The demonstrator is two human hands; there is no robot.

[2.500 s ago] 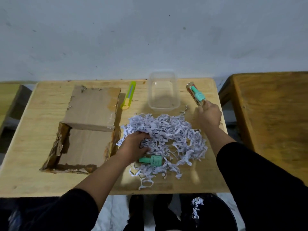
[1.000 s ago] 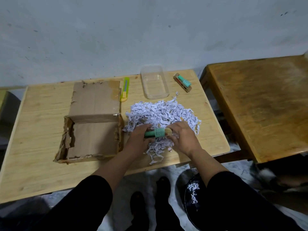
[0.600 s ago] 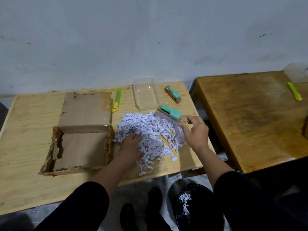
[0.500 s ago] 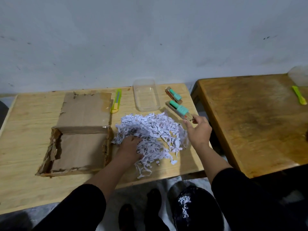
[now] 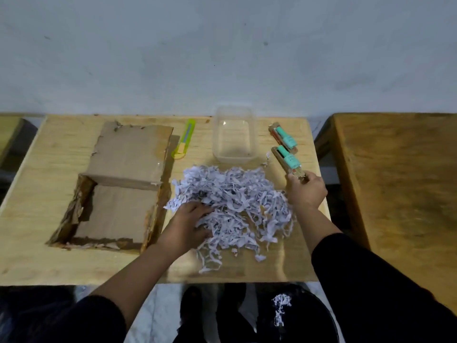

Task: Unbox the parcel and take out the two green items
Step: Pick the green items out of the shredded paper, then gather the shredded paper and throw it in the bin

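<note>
Two green bottles in clear-fronted card packs lie side by side at the table's far right: the first green item point(image 5: 284, 136) farther back, the second green item point(image 5: 288, 160) nearer me. My right hand point(image 5: 306, 191) pinches the near end of the second pack, which lies low on the table. My left hand point(image 5: 189, 224) rests with fingers spread on the heap of shredded white paper point(image 5: 235, 206) in the middle. The opened cardboard parcel point(image 5: 118, 191) lies at the left, its flap folded back and its inside bare.
A clear plastic tub point(image 5: 233, 134) stands behind the paper heap. A yellow-green utility knife point(image 5: 184, 142) lies between the tub and the parcel. A darker wooden table point(image 5: 400, 189) stands to the right across a narrow gap. A black bin point(image 5: 284, 315) holding paper shreds sits below the table's edge.
My right hand took the second green pack out of the paper and carried it to the far right, setting it beside the first one. My left hand stayed on the shredded paper.
</note>
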